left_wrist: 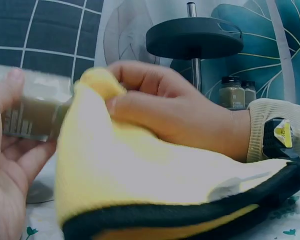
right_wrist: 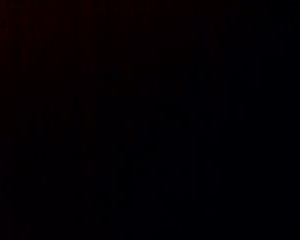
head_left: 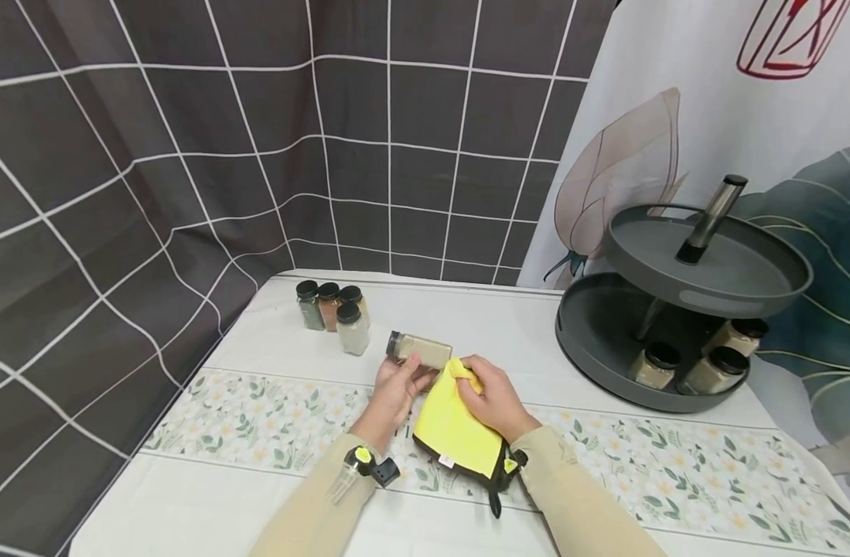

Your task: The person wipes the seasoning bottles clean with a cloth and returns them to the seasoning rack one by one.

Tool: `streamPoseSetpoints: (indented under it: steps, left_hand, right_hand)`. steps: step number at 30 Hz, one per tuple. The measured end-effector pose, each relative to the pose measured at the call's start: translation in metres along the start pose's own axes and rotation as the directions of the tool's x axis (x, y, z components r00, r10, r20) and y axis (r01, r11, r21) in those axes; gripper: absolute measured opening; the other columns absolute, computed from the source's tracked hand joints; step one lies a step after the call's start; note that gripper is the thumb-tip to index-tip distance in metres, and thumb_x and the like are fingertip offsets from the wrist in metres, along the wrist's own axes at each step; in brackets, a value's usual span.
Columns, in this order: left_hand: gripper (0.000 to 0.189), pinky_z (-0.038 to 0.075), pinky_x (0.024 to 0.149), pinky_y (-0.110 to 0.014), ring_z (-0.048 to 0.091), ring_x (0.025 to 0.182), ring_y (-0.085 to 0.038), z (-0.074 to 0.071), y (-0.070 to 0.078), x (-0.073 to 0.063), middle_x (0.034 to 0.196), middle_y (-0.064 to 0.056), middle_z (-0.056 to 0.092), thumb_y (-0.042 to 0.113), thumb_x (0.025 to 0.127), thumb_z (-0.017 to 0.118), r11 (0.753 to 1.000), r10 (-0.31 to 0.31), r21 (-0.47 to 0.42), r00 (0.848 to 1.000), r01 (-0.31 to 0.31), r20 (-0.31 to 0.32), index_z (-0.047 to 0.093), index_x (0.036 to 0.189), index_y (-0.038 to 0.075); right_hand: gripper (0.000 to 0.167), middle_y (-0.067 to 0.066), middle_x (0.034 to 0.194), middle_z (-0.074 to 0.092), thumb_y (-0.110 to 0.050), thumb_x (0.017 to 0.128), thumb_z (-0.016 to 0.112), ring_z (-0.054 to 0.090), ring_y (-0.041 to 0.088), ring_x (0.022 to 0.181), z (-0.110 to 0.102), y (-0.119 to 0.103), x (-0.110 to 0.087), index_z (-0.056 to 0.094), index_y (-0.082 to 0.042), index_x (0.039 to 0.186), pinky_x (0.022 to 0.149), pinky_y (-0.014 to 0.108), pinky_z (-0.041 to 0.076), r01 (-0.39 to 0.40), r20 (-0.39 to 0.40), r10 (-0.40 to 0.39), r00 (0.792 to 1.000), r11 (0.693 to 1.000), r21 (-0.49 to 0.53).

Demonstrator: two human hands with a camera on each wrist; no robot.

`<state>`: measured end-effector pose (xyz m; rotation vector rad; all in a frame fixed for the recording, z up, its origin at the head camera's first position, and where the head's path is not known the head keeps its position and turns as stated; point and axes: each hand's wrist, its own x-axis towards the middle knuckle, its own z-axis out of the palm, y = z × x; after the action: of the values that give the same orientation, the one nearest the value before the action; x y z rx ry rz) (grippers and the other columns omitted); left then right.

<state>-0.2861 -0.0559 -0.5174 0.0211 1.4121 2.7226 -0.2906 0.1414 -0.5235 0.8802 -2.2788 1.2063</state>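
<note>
Left grip [head_left: 395, 392] is closed about a spice jar [head_left: 425, 351], which lies sideways at its one o'clock, apparently to present the base to the yellow cloth [head_left: 459, 433]; right grip [head_left: 496, 396] bunches that cloth, jar at its ten o'clock; cloth-to-jar contact unconfirmed. Four capped jars [head_left: 331, 311] stand on the counter [head_left: 508, 333] at the left grip's eleven o'clock, presumably leaving both hands room.

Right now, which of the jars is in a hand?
The jar in the left hand, held sideways beside the yellow cloth. The four jars on the table and three jars on the lower tray are held by neither hand.
</note>
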Motion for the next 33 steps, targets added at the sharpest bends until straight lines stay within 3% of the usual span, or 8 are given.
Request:
streamPoseSetpoints:
  steps: [3, 7, 14, 20, 22, 25, 30, 33]
  left_hand:
    - [0.057, 0.05, 0.105, -0.039, 0.057, 0.128, -0.033, 0.001, -0.001, 0.0, 0.144, -0.027, 0.046, 0.007, 0.101, 0.059, 0.988, -0.008, 0.157, 1.0, 0.011, -0.017, 0.026, 0.147, 0.0]
    - [0.061, 0.048, 0.108, -0.039, 0.052, 0.133, -0.034, 0.0, -0.004, -0.001, 0.145, -0.024, 0.049, 0.009, 0.096, 0.067, 0.944, -0.011, 0.329, 1.0, 0.011, -0.002, 0.031, 0.145, 0.0]
    - [0.054, 0.054, 0.101, -0.037, 0.06, 0.122, -0.027, -0.001, -0.004, -0.003, 0.135, -0.02, 0.057, 0.004, 0.093, 0.068, 0.924, 0.022, 0.38, 0.999, -0.033, 0.034, 0.039, 0.139, 0.002]
    - [0.051, 0.056, 0.09, -0.03, 0.064, 0.107, -0.017, -0.002, -0.001, -0.005, 0.126, -0.017, 0.061, 0.001, 0.092, 0.065, 0.937, 0.03, 0.342, 0.993, -0.066, 0.11, 0.04, 0.137, -0.002]
    - [0.054, 0.057, 0.089, -0.03, 0.065, 0.103, -0.014, -0.003, 0.001, -0.006, 0.125, -0.014, 0.061, 0.002, 0.093, 0.063, 0.95, 0.005, 0.308, 0.993, -0.042, 0.119, 0.038, 0.141, 0.0]
    - [0.057, 0.059, 0.088, -0.033, 0.069, 0.1, -0.014, -0.005, 0.002, -0.006, 0.125, -0.01, 0.063, 0.005, 0.097, 0.059, 0.966, -0.03, 0.257, 0.988, -0.01, 0.15, 0.034, 0.148, 0.002]
    - [0.061, 0.058, 0.093, -0.044, 0.069, 0.105, -0.018, -0.004, 0.004, -0.007, 0.13, -0.009, 0.06, 0.01, 0.102, 0.051, 0.989, -0.078, 0.14, 0.971, 0.047, 0.225, 0.023, 0.155, 0.003]
    - [0.064, 0.059, 0.093, -0.041, 0.068, 0.109, -0.019, -0.002, 0.005, -0.009, 0.131, -0.01, 0.056, 0.015, 0.102, 0.054, 0.997, -0.08, 0.009, 0.967, 0.08, 0.242, 0.021, 0.156, 0.004]
  right_hand:
    - [0.021, 0.002, 0.097, 0.064, -0.001, 0.089, 0.065, 0.059, 0.011, 0.079, 0.0, 0.0, 0.001, 0.064, -0.008, 0.108, 0.068, 0.028, 0.054, 0.081, -0.08, -0.085, 0.993, 0.996, -0.048]
    - [0.02, 0.005, 0.097, 0.063, -0.003, 0.089, 0.065, 0.059, 0.014, 0.077, -0.001, -0.001, 0.002, 0.064, -0.006, 0.109, 0.065, 0.031, 0.055, 0.123, -0.127, -0.144, 0.981, 0.98, -0.158]
    - [0.022, 0.008, 0.097, 0.064, -0.006, 0.091, 0.064, 0.06, 0.019, 0.077, -0.001, -0.004, 0.003, 0.064, -0.003, 0.112, 0.065, 0.039, 0.057, 0.025, -0.158, -0.063, 0.985, 0.972, -0.236]
    - [0.022, 0.013, 0.104, 0.066, -0.004, 0.099, 0.058, 0.064, 0.022, 0.083, 0.0, -0.005, 0.002, 0.062, -0.003, 0.121, 0.072, 0.039, 0.058, -0.173, -0.166, 0.168, 0.972, 0.985, -0.015]
    - [0.023, 0.013, 0.101, 0.066, -0.007, 0.103, 0.054, 0.063, 0.017, 0.08, -0.003, -0.009, 0.003, 0.06, -0.003, 0.125, 0.071, 0.034, 0.057, -0.247, -0.104, 0.262, 0.96, 0.959, 0.136]
    - [0.025, 0.008, 0.099, 0.064, -0.01, 0.107, 0.049, 0.06, 0.01, 0.078, -0.006, -0.008, 0.003, 0.058, 0.0, 0.128, 0.071, 0.024, 0.054, -0.328, -0.021, 0.355, 0.935, 0.884, 0.334]
    - [0.025, -0.007, 0.101, 0.06, 0.001, 0.105, 0.046, 0.056, 0.001, 0.085, -0.008, 0.002, 0.004, 0.052, 0.017, 0.123, 0.075, 0.014, 0.049, -0.193, -0.019, 0.234, 0.972, 0.844, 0.5]
    - [0.031, -0.007, 0.108, 0.061, -0.009, 0.105, 0.051, 0.056, 0.002, 0.096, -0.011, 0.0, 0.004, 0.051, 0.015, 0.126, 0.083, 0.015, 0.049, -0.137, 0.055, 0.13, 0.99, 0.795, 0.591]
